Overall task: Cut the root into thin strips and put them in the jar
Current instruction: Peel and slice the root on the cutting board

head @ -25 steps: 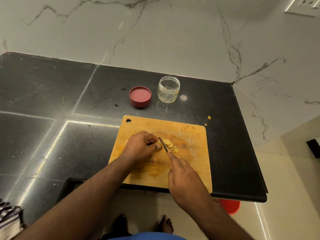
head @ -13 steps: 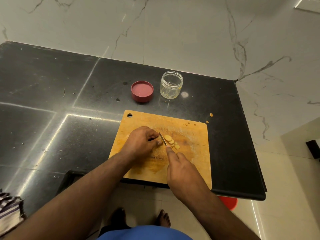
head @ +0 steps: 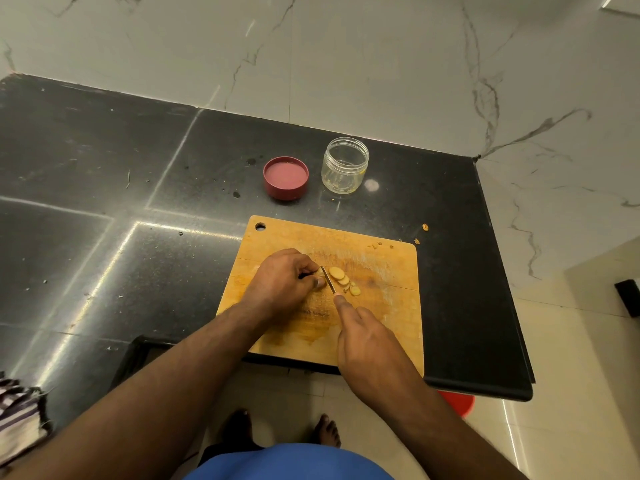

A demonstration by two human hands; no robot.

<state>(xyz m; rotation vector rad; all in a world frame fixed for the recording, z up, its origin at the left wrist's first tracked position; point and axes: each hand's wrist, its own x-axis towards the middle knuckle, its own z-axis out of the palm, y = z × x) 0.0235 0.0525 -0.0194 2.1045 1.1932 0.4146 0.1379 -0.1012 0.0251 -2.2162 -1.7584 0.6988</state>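
A wooden cutting board point(head: 381, 271) lies at the counter's front edge. My left hand point(head: 282, 284) curls over the root piece, which its fingers almost fully hide. My right hand point(head: 369, 344) grips a knife, index finger stretched along the spine; the blade point(head: 328, 279) stands just right of my left fingertips. Several pale yellow round slices point(head: 343, 280) lie to the right of the blade. An open clear jar point(head: 344, 165) stands on the counter behind the board, looking almost empty.
A red jar lid point(head: 286, 177) lies upside down left of the jar. The black stone counter point(head: 104, 188) ends at a marble wall behind and right. Small scraps point(head: 425, 227) lie near the board's far right corner. A striped cloth point(head: 19, 415) sits at lower left.
Both hands stay in the same place on the board, with the blade still against the root. The camera has tilted a little, shifting the scene downward.
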